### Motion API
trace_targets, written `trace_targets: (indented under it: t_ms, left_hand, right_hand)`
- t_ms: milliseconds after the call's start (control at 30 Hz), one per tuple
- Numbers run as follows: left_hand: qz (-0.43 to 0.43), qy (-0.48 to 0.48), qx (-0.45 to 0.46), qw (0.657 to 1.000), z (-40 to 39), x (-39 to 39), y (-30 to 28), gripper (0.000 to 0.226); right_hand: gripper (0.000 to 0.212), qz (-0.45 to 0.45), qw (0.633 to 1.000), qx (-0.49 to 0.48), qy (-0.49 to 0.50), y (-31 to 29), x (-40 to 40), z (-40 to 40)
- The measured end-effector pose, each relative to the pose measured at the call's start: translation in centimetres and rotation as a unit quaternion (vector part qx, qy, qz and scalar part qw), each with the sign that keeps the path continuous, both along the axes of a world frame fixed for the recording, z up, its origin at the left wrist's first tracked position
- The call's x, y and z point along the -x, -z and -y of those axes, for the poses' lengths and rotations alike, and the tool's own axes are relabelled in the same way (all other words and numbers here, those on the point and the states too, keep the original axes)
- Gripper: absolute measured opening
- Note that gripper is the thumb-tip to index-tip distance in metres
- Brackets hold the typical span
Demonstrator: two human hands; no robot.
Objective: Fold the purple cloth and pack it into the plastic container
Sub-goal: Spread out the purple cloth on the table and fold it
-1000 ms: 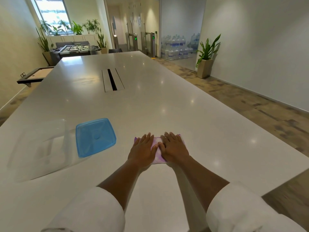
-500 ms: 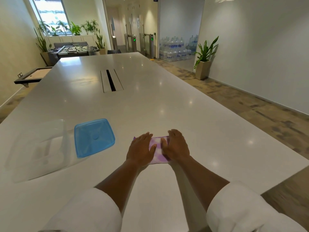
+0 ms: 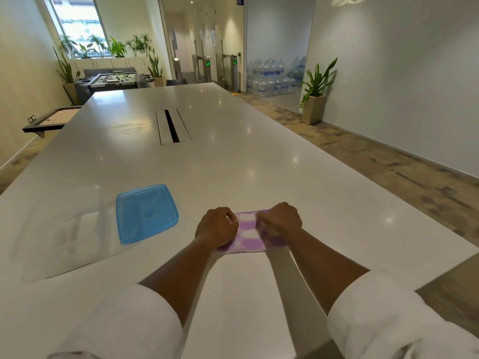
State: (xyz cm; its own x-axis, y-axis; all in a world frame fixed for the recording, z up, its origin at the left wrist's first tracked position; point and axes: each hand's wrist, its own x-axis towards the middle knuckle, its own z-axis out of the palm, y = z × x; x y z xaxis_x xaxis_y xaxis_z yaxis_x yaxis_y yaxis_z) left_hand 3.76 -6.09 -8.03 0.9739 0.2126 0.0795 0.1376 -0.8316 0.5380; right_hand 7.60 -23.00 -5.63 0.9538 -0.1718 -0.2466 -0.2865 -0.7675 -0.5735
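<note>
The purple cloth [image 3: 248, 234], checked purple and white and folded into a small rectangle, lies on the white table [image 3: 233, 164] near its front edge. My left hand [image 3: 217, 226] grips the cloth's left edge with curled fingers. My right hand [image 3: 280, 219] grips its right edge the same way, and the cloth's middle shows between the two fists. The clear plastic container [image 3: 62, 229] stands open at the left. Its blue lid [image 3: 146, 213] lies flat on the table between the container and my left hand.
A cable slot [image 3: 171, 126] is set into the table's middle, farther back. The table's right edge runs diagonally, with brown floor beyond it. A potted plant [image 3: 315, 99] stands by the right wall, and stacked water bottles [image 3: 272, 79] sit behind glass.
My hands went from lying flat on the cloth with spread fingers to closed fists at its left and right edges, so more of the cloth's middle shows.
</note>
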Motion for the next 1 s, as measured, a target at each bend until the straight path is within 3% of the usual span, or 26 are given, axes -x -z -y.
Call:
trace_targets:
  t_ms: [100, 167, 267, 500, 700, 767, 833, 900, 1000]
  left_hand:
    - [-0.038, -0.004, 0.017, 0.999, 0.0, 0.0, 0.1, 0.024]
    - [-0.052, -0.009, 0.034, 0.998, 0.0, -0.1, 0.0, 0.023]
    - [-0.065, -0.023, 0.060, 0.996, 0.1, 0.0, -0.3, 0.022]
    - [-0.084, -0.043, 0.090, 0.992, -0.2, 0.1, -0.2, 0.018]
    - [-0.129, -0.011, 0.125, 0.984, -0.5, -0.1, -0.9, 0.021]
    - [-0.166, -0.012, 0.282, 0.945, -0.6, -0.1, -1.5, 0.019]
    - [-0.197, -0.040, 0.451, 0.869, -0.6, 0.3, -2.5, 0.019]
    - [-0.205, -0.053, 0.511, 0.833, -1.0, 0.6, -3.0, 0.034]
    - [-0.212, -0.009, 0.532, 0.819, -1.8, 0.8, -3.3, 0.060]
  right_hand:
    - [0.015, -0.052, 0.996, -0.062, -0.024, -1.0, 0.1, 0.1]
    - [0.032, -0.083, 0.990, -0.110, -0.030, -1.5, 0.1, 0.1]
    - [0.011, -0.078, 0.988, -0.126, -0.041, -2.3, -0.4, 0.1]
    - [0.015, -0.175, 0.975, -0.115, -0.079, -4.4, -0.5, 0.8]
    - [0.018, -0.131, 0.966, -0.215, -0.065, -4.6, -0.5, -0.2]
    - [0.019, -0.121, 0.958, -0.250, -0.070, -4.6, -0.4, -1.1]
    - [0.016, -0.118, 0.947, -0.288, -0.083, -4.7, -0.2, -2.3]
    - [0.010, -0.120, 0.937, -0.311, -0.103, -4.8, 0.2, -3.5]
    - [0.012, -0.114, 0.934, -0.323, -0.095, -4.2, 0.6, -5.0]
